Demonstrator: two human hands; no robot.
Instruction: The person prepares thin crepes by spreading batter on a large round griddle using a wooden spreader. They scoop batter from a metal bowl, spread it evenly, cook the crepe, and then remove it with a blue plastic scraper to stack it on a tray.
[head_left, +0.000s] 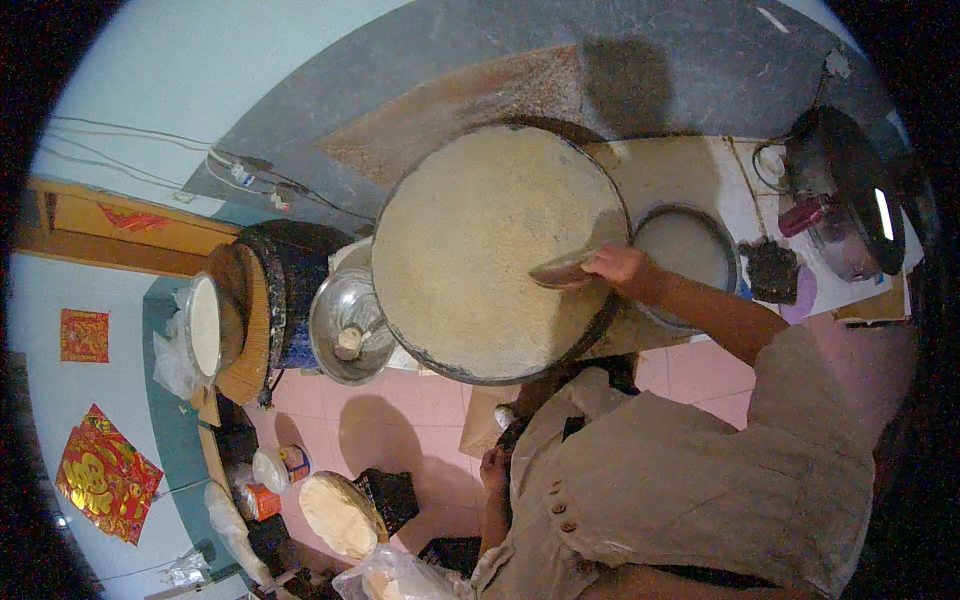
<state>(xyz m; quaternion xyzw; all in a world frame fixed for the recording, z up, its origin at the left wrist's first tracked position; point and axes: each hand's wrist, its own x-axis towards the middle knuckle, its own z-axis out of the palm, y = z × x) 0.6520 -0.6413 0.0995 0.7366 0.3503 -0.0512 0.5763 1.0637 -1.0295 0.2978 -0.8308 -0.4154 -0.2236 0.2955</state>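
A wide round griddle (495, 247) lies before me, its top covered by a thin, pale yellow layer of what looks like batter. My right hand (619, 266) grips a flat curved spreader (561, 271) by its near end. The spreader's blade rests on or just over the layer, right of the middle. Beneath my right forearm stands a round basin (686, 251) of greyish liquid, partly covered by the arm. My left hand (493, 469) hangs low beside my body, fingers curled; whether it holds anything is not clear.
Left of the griddle sits a metal bowl (352, 326) with a pale round lump inside. Beyond it are a straw-coloured mat (255, 322) and a white-topped basin (205, 324). Low down stand a pale round stack (337, 514), a lidded bucket (279, 466) and a plastic bag (394, 574).
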